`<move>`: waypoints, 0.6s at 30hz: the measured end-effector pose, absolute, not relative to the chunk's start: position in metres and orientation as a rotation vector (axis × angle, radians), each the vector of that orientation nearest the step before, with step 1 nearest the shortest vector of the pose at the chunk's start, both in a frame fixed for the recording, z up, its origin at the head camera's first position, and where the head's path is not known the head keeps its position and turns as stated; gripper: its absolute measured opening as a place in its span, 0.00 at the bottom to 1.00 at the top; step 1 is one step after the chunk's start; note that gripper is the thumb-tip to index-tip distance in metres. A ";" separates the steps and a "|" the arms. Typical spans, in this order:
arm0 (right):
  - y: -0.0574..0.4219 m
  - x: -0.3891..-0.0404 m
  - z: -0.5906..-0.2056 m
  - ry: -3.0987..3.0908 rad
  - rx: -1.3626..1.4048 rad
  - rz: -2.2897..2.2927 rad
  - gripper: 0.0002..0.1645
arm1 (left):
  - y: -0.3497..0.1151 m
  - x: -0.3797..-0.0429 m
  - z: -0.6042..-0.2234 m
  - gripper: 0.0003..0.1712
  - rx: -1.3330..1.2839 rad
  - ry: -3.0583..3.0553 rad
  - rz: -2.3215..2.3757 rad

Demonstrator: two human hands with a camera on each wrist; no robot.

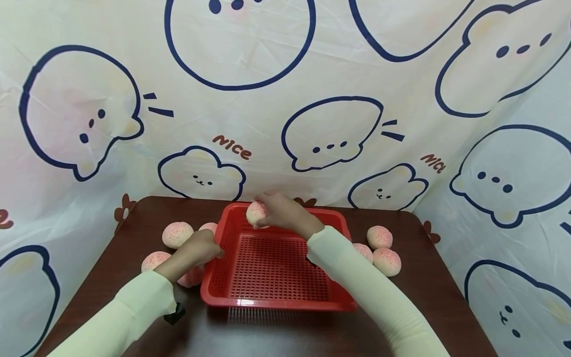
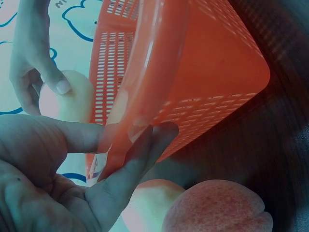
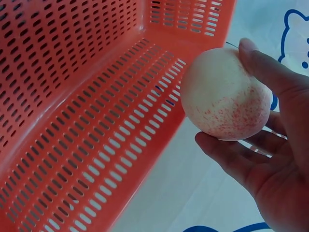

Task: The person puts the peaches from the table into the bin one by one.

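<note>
My right hand point(image 1: 285, 213) holds a pale peach point(image 1: 256, 213) with pink speckles over the far left corner of a red plastic basket point(image 1: 278, 303). In the right wrist view the thumb and fingers point(image 3: 227, 157) curve round the peach point(image 3: 227, 96), beside the slotted basket wall point(image 3: 111, 140). My left hand point(image 1: 200, 248) pinches the basket's left rim; in the left wrist view its thumb lies on one side of the rim point(image 2: 159, 63) and its fingers on the other. Inside, the perforated floor of the basket shows bare.
Several peaches point(image 1: 177, 234) lie on the dark wooden table point(image 1: 174, 322) left of the basket, partly behind the left hand. Three more peaches point(image 1: 386, 262) sit to its right, one partly hidden by the sleeve. A patterned cloth point(image 1: 263, 119) hangs behind and at the sides.
</note>
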State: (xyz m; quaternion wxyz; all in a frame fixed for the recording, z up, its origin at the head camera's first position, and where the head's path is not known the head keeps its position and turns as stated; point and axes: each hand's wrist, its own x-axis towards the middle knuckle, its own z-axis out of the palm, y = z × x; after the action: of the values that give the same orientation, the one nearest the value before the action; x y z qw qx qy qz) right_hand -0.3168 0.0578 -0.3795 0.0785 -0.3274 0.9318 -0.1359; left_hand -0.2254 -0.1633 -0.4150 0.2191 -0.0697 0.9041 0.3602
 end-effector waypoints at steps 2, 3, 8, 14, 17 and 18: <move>0.054 -0.317 -0.380 2.790 -0.980 -0.397 0.42 | -0.163 -0.226 -0.414 0.14 -0.185 2.503 1.004; 0.052 -0.317 -0.380 2.787 -0.978 -0.396 0.42 | -0.163 -0.226 -0.413 0.14 -0.181 2.503 1.005; 0.046 -0.315 -0.385 2.774 -1.008 -0.382 0.42 | -0.162 -0.227 -0.414 0.14 -0.199 2.496 1.010; 0.040 -0.312 -0.392 2.790 -1.089 -0.319 0.45 | -0.164 -0.224 -0.414 0.14 -0.189 2.511 1.015; 0.036 -0.311 -0.394 2.815 -1.094 -0.291 0.43 | -0.165 -0.223 -0.414 0.15 -0.181 2.511 1.023; 0.035 -0.311 -0.395 2.821 -1.096 -0.283 0.42 | -0.165 -0.223 -0.413 0.15 -0.178 2.512 1.023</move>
State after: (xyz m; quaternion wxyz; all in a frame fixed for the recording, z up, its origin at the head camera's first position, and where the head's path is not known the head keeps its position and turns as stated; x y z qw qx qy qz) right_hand -0.3105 0.0350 -0.3949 0.0512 -0.3601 0.9269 -0.0929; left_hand -0.2230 -0.1646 -0.4133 0.2100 -0.0640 0.9035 0.3680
